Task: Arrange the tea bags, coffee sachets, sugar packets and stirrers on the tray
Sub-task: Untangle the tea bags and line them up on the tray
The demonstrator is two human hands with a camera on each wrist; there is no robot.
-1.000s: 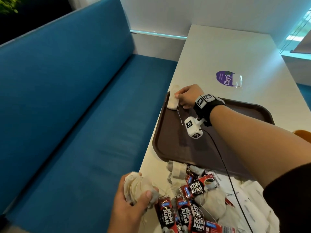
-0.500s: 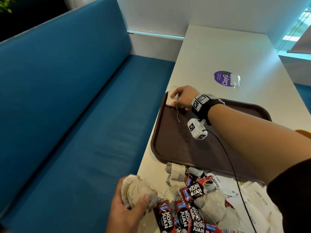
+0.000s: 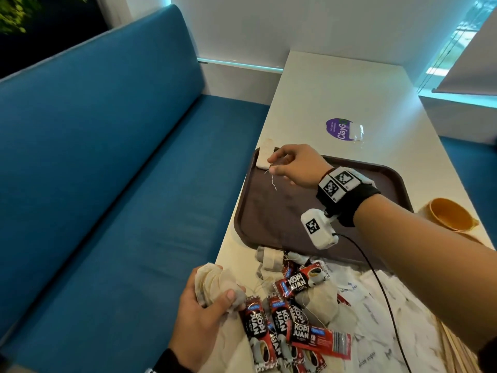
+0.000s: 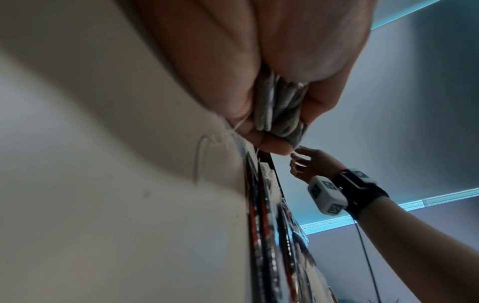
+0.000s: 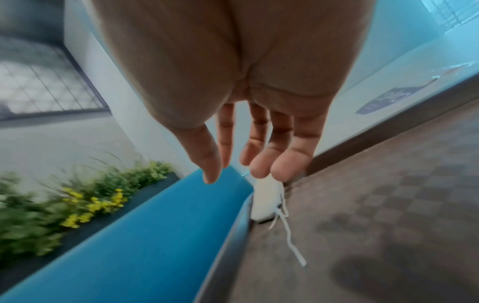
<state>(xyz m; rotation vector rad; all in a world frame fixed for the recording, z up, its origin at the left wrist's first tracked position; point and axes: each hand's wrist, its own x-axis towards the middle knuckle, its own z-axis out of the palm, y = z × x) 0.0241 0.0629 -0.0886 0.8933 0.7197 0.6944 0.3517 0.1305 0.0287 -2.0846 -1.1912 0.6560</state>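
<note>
A brown tray [image 3: 282,211] lies on the white table. One white tea bag [image 3: 265,157] [image 5: 267,201] leans in the tray's far left corner, its string [image 5: 287,235] trailing on the tray floor. My right hand [image 3: 271,165] [image 5: 233,176] hovers just above that bag with fingers straight and apart, holding nothing. At the table's near left edge my left hand [image 3: 215,300] grips a bundle of tea bags [image 3: 215,284] [image 4: 279,108]. Red coffee sachets [image 3: 295,281], loose tea bags [image 3: 317,300], white sugar packets [image 3: 376,305] and wooden stirrers [image 3: 457,351] lie heaped in front of the tray.
A blue bench [image 3: 121,184] runs along the table's left side. An orange cup [image 3: 449,214] stands to the right of the tray. A purple sticker [image 3: 338,129] marks the table [image 3: 336,90] beyond the tray.
My right hand has let go of the tea bag in the tray's far left corner, opened its fingers and lifted slightly back. The left hand keeps its bundle.
</note>
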